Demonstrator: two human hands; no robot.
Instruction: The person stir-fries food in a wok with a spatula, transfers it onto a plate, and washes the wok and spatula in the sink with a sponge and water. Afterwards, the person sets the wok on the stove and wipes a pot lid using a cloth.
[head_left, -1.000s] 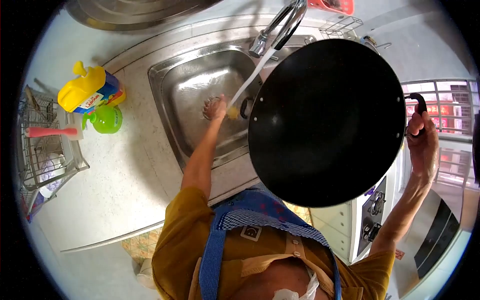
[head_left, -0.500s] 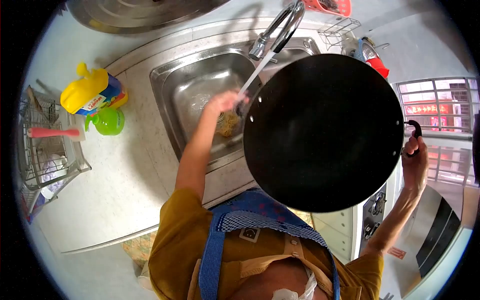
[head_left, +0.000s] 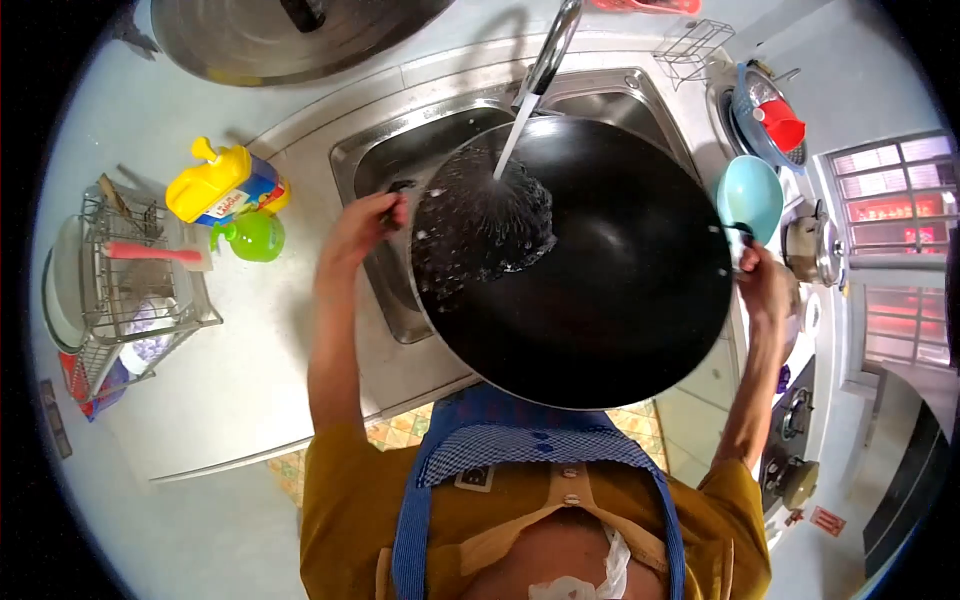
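Observation:
A large black wok [head_left: 620,300] hangs in front of me, tilted, over the front of the metal sink [head_left: 375,300]. My left hand [head_left: 362,228] grips its left handle, and my right hand [head_left: 762,285] is wrapped round the dark handle on the opposite side. From the chrome faucet [head_left: 555,50] a stream of water [head_left: 513,145] falls into the wok and spreads in a splash over its left inner wall. Much of the sink is hidden behind the wok.
On the left counter stand a yellow jug [head_left: 230,187] and a green pump bottle [head_left: 255,237], near a wire dish rack [head_left: 140,290]. At right are a light-blue bowl [head_left: 750,198], a red scoop [head_left: 780,125], a pot [head_left: 808,245] and a stove [head_left: 795,415].
My left hand has left the water stream and taken the wok's left handle. The wok has moved left and down under the faucet, and water now lands inside it.

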